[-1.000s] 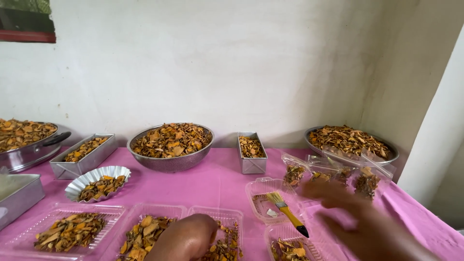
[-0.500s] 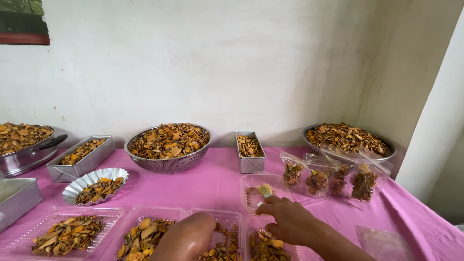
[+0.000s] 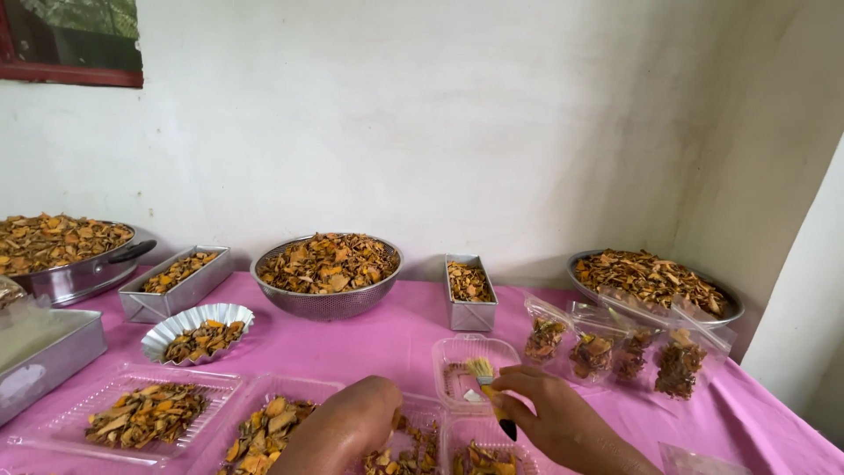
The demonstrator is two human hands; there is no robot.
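Over clear tray (image 3: 457,352): brush (image 3: 489,392) pinched in right hand (image 3: 552,415).

A small paintbrush (image 3: 489,393) with pale bristles, a metal ferrule, a yellow handle and a black tip is lying tilted in the right hand (image 3: 549,418), its bristles pointing up and away over the open clear plastic clamshell box (image 3: 475,356) and its black end pointing down toward the person. The clamshell box is sitting on the pink tablecloth, nearly bare inside, with a second clear tray of orange-brown dried slices (image 3: 479,457) just in front of it.
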